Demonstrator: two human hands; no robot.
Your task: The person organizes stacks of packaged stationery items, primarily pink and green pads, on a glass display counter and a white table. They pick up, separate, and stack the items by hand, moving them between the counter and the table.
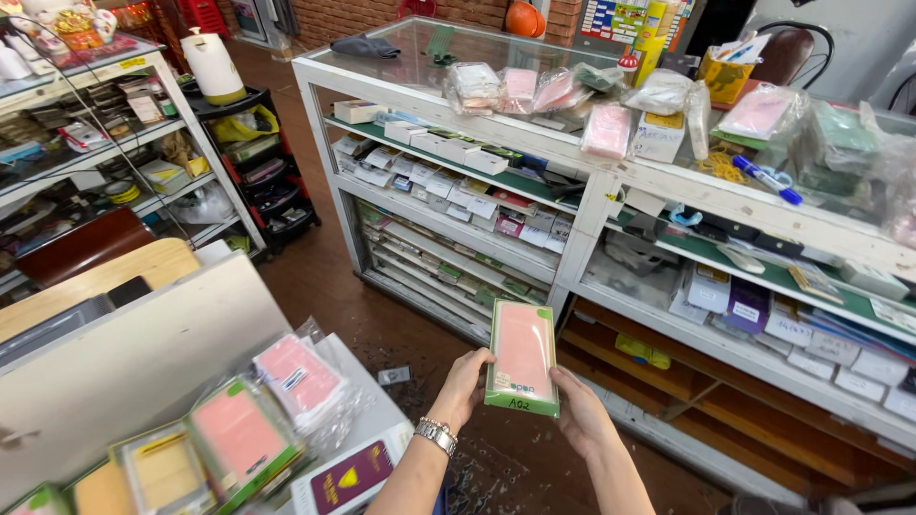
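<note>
While held above the floor in front of the glass display counter [611, 176], the pink phone-case package [523, 357] is gripped by both hands: left hand [462, 385] on its left edge, right hand [582, 416] on its lower right. More pink packages [239, 434] are stacked on the desk [143, 367] at left.

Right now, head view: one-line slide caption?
Both hands, left hand and right hand, hold a pink phone-case package upright before a glass display counter of stocked shelves.
</note>
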